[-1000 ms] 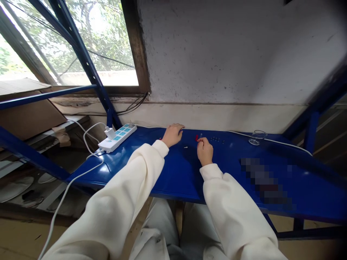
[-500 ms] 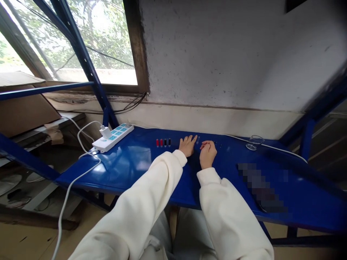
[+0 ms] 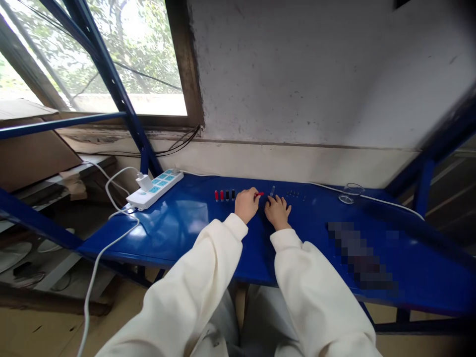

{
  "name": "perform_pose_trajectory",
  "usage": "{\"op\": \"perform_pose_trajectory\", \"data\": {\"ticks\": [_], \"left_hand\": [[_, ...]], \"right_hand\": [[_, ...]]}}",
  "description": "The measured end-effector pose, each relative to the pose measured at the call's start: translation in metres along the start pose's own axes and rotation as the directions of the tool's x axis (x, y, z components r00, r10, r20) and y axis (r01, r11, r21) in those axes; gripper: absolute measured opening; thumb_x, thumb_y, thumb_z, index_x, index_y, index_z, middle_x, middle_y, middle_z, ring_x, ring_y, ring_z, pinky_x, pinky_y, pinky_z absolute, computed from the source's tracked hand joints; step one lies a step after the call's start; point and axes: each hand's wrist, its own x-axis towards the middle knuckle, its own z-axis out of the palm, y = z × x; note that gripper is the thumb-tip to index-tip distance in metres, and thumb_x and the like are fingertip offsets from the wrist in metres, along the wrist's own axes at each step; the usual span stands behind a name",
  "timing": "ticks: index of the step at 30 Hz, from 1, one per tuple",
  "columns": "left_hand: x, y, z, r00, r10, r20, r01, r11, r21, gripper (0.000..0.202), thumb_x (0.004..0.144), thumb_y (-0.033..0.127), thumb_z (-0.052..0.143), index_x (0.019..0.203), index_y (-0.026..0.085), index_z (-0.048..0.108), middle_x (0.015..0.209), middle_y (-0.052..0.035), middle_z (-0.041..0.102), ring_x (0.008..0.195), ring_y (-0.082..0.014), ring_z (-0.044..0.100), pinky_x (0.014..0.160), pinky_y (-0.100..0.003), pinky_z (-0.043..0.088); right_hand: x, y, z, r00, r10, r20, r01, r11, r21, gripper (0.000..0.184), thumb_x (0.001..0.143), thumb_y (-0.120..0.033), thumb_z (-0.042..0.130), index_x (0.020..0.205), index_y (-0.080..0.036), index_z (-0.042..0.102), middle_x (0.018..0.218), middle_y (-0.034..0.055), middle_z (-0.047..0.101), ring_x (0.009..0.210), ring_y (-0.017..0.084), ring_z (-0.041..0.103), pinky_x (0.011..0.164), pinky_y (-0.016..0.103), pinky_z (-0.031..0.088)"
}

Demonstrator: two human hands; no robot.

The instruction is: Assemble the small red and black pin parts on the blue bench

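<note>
My left hand [image 3: 247,205] is closed, pinching a slim red piece [image 3: 259,194] that points right from the fingertips; its exact kind is too small to make out. Just right of it, my right hand [image 3: 278,212] rests over the table with fingers spread. Its index fingertip is at the lower end of a small clear tube [image 3: 272,190]; whether they touch I cannot tell. To the left of my hands stand two red cylinders [image 3: 219,195] and two black cylinders [image 3: 230,195] in a row. Several tiny metal pieces [image 3: 292,193] lie beyond my right hand.
The blue table [image 3: 178,233] runs along a wall. A white power strip [image 3: 156,189] with a plugged-in adapter and cable lies at its left. Toward the right are a round clear container [image 3: 346,199] and a dark pixelated object [image 3: 360,255]. Blue metal posts [image 3: 122,94] frame the table.
My left hand has turned from spread fingers to a pinch on the red piece, shifting slightly left. My right hand has moved left and down, its curled fingers now spread by the clear tube.
</note>
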Motion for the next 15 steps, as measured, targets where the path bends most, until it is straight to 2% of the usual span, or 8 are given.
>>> {"op": "perform_pose_trajectory", "data": {"ticks": [2, 5, 10, 15], "left_hand": [[-0.011, -0.006, -0.005, 0.997, -0.068, -0.045, 0.059, 0.982, -0.177, 0.008, 0.078, 0.024, 0.05, 0.079, 0.018, 0.055, 0.074, -0.003, 0.062, 0.07, -0.0134, 0.056, 0.067, -0.026, 0.044], [-0.021, -0.014, -0.008, 0.988, -0.142, -0.057, 0.111, 0.922, -0.37, 0.008, 0.075, 0.025, 0.055, 0.075, 0.017, 0.056, 0.07, -0.0018, 0.061, 0.064, -0.0111, 0.056, 0.065, -0.025, 0.045], [-0.021, -0.015, -0.008, 0.968, -0.24, -0.071, 0.172, 0.846, -0.505, 0.009, 0.072, 0.025, 0.058, 0.072, 0.016, 0.057, 0.067, -0.0016, 0.059, 0.062, -0.0106, 0.054, 0.062, -0.025, 0.045], [-0.021, -0.014, -0.009, 0.95, -0.306, -0.06, 0.216, 0.785, -0.581, 0.011, 0.07, 0.027, 0.059, 0.072, 0.016, 0.057, 0.064, -0.0006, 0.057, 0.059, -0.0095, 0.053, 0.061, -0.024, 0.045]], "right_hand": [[0.004, 0.0, 0.004, 1.0, -0.013, 0.013, 0.014, 1.0, -0.018, 0.044, 0.085, -0.03, 0.03, 0.125, -0.023, 0.046, 0.137, 0.0069, 0.034, 0.128, 0.026, 0.018, 0.099, 0.057, 0.01], [0.009, 0.002, 0.011, 0.998, -0.037, -0.044, 0.037, 0.999, -0.009, 0.042, 0.085, -0.03, 0.029, 0.123, -0.023, 0.048, 0.134, 0.0082, 0.038, 0.126, 0.027, 0.022, 0.097, 0.06, 0.009], [0.013, 0.004, 0.017, 0.988, -0.09, -0.128, 0.096, 0.994, 0.045, 0.039, 0.084, -0.029, 0.033, 0.116, -0.019, 0.053, 0.128, 0.0121, 0.044, 0.121, 0.031, 0.029, 0.093, 0.065, 0.01], [0.013, 0.003, 0.014, 0.978, -0.103, -0.18, 0.12, 0.989, 0.082, 0.033, 0.082, -0.023, 0.035, 0.106, -0.018, 0.056, 0.119, 0.0127, 0.05, 0.114, 0.028, 0.037, 0.093, 0.064, 0.012]]}}
